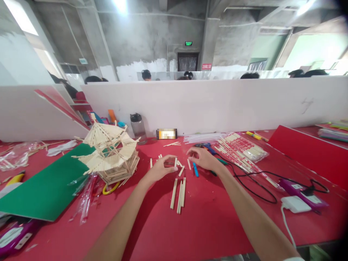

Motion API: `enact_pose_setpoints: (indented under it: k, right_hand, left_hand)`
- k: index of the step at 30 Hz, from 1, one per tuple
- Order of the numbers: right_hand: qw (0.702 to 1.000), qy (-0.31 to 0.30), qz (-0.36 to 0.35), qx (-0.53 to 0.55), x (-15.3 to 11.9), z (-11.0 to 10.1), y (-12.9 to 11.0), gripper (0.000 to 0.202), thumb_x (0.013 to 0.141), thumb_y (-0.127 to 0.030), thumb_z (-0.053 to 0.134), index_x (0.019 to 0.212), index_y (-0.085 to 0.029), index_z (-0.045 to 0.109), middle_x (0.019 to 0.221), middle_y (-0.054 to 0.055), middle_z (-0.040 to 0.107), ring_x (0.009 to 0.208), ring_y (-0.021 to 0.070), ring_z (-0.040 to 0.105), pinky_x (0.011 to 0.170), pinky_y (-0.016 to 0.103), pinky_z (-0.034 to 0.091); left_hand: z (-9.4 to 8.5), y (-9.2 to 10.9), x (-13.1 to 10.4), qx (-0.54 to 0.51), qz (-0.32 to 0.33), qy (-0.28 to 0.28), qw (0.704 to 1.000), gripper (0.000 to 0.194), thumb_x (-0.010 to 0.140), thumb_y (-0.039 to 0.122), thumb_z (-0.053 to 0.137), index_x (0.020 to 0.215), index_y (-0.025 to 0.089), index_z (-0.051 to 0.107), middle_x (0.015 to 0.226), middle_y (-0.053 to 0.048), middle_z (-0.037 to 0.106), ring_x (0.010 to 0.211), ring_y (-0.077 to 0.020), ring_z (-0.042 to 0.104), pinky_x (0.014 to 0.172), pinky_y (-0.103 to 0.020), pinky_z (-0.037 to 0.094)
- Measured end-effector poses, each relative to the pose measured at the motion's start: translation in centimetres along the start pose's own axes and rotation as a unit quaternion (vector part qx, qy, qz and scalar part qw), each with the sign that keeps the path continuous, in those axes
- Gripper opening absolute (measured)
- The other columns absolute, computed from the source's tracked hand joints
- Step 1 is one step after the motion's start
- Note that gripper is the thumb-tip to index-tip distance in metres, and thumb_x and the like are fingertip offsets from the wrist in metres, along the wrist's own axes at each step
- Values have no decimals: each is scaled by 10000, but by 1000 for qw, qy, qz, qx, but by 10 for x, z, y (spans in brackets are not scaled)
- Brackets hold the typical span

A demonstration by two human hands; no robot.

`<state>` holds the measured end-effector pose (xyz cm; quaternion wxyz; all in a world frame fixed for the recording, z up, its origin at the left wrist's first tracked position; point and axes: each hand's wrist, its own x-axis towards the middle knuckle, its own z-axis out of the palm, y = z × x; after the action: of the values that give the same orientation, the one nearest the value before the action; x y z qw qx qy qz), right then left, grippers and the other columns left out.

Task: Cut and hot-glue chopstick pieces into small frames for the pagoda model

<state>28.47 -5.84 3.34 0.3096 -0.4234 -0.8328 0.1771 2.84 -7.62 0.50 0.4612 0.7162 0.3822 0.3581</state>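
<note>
My left hand (pixel 163 166) pinches a short wooden stick (pixel 175 162) between thumb and index finger, just above the red table. My right hand (pixel 202 157) is curled with its fingertips at the upper end of another short wooden stick (pixel 189 164), which seems to be pinched there. Between and below the hands lie more short pieces (pixel 181 170) and several longer sticks (pixel 180 195) side by side. A blue cutter-like tool (pixel 195 169) rests under my right hand. To the left stands a pagoda model (pixel 114 156) built from wooden sticks.
A green board (pixel 46 192) lies left, with yellow-handled scissors (pixel 111 188) by the model. At the back are a bottle (pixel 138 128) and a phone (pixel 166 133). Packs of sticks (pixel 244 148), a black cable (pixel 258 195) and a purple power strip (pixel 304 194) lie right. A white partition (pixel 203 105) stands behind.
</note>
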Motion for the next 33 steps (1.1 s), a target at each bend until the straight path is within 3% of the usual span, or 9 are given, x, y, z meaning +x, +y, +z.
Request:
enact_pose_setpoints:
  k: [2, 4, 10, 14, 18, 21, 27, 30, 33]
  right_hand:
    - [1000, 9, 2, -22, 14, -17, -5, 208, 889, -268, 585, 1067, -185, 653, 952, 45, 713, 812, 162, 624, 745, 249, 450]
    - [986, 47, 95, -127, 30, -33, -5, 159, 883, -255, 587, 990, -164, 659, 820, 51, 703, 735, 173, 608, 682, 253, 422]
    - [972, -66, 88, -207, 42, -61, 2, 119, 770, -188, 693, 890, -188, 692, 779, 28, 698, 687, 169, 595, 601, 230, 368]
    - [971, -210, -27, -108, 26, -37, -2, 308, 816, -155, 655, 1106, -248, 703, 907, 16, 715, 777, 170, 631, 683, 229, 412]
    - [962, -226, -123, -89, 18, 10, -3, 288, 866, -122, 624, 1118, -225, 717, 1004, 63, 683, 902, 185, 625, 807, 259, 425]
    - [961, -231, -101, -116, 16, 35, -4, 189, 848, -135, 684, 1016, -202, 737, 986, 70, 651, 892, 182, 605, 778, 252, 414]
    - [979, -176, -55, -83, 3, 40, -9, 35, 876, -161, 647, 853, -163, 674, 921, 65, 667, 892, 186, 593, 771, 260, 406]
    - [994, -98, 7, 37, -2, 35, -10, 55, 880, -201, 614, 916, -168, 641, 842, 31, 678, 803, 164, 611, 755, 260, 439]
    - [977, -24, 68, 203, -3, 34, -8, 227, 850, -278, 626, 1053, -178, 608, 800, 2, 657, 724, 152, 625, 684, 255, 486]
  left_hand:
    - [-4, 1, 0, -6, 7, 19, 1000, 522, 728, 415, 783, 1172, 185, 634, 1217, -109, 665, 1086, -238, 643, 962, -392, 506]
    - [-9, 3, 0, -13, 13, 40, 999, 544, 726, 430, 781, 1184, 178, 630, 1207, -115, 668, 1087, -240, 642, 953, -390, 511]
    - [-23, 10, -1, -7, 17, 94, 995, 537, 745, 433, 758, 1200, 183, 622, 1167, -101, 679, 1037, -233, 656, 931, -387, 521]
    - [-26, 9, 0, 13, 33, 102, 994, 531, 741, 417, 759, 1198, 182, 622, 1166, -97, 680, 1019, -230, 655, 934, -395, 520]
    - [-24, 2, 2, 35, 45, 100, 993, 544, 731, 411, 765, 1204, 181, 627, 1197, -100, 673, 1029, -236, 653, 948, -411, 513]
    - [-23, -4, 3, 37, 38, 99, 994, 549, 727, 406, 768, 1203, 175, 622, 1192, -103, 668, 1026, -235, 652, 947, -410, 512]
    - [-21, -7, 3, 57, 29, 94, 993, 547, 728, 404, 766, 1207, 191, 614, 1207, -88, 658, 1029, -234, 645, 933, -396, 522]
    - [-19, -2, 1, 84, 32, 103, 991, 526, 731, 394, 756, 1201, 204, 616, 1187, -76, 662, 1021, -232, 645, 921, -384, 527]
    - [-16, 5, -1, 105, 40, 111, 987, 509, 738, 381, 754, 1199, 215, 616, 1170, -68, 666, 998, -223, 648, 903, -362, 528]
